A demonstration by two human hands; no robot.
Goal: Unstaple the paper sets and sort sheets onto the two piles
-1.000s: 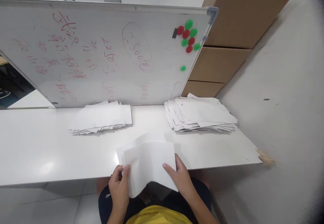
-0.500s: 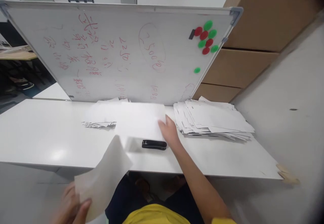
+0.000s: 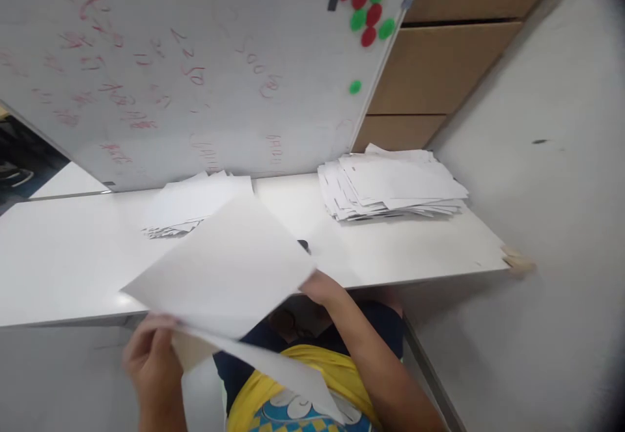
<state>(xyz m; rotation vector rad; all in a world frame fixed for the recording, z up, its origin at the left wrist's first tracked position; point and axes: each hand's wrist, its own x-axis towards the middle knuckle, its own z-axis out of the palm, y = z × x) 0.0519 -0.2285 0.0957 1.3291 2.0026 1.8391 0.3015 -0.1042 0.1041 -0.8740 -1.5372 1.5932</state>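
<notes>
My left hand (image 3: 153,354) is closed on the near edge of white paper sheets, beyond the table's front edge. One large sheet (image 3: 227,263) spreads over the table edge, tilted. A second sheet (image 3: 278,364) hangs below it, slanting toward the yellow shirt. My right hand (image 3: 319,287) pinches the right corner of the large sheet, its fingertips partly hidden behind the paper. Just past that sheet, only one end of the black stapler (image 3: 303,245) shows; the paper covers the rest.
A pile of papers (image 3: 195,194) lies at the back left of the white table (image 3: 63,256), a thicker pile (image 3: 395,181) at the right. Behind them stands a whiteboard (image 3: 293,107) with red writing and round magnets. Cardboard boxes (image 3: 439,71) are stacked beside the wall.
My right hand has drawn its sheet off the table toward me and left, over the stapler. My left hand's sheet has swung rightward beneath it. The view has tilted down.
</notes>
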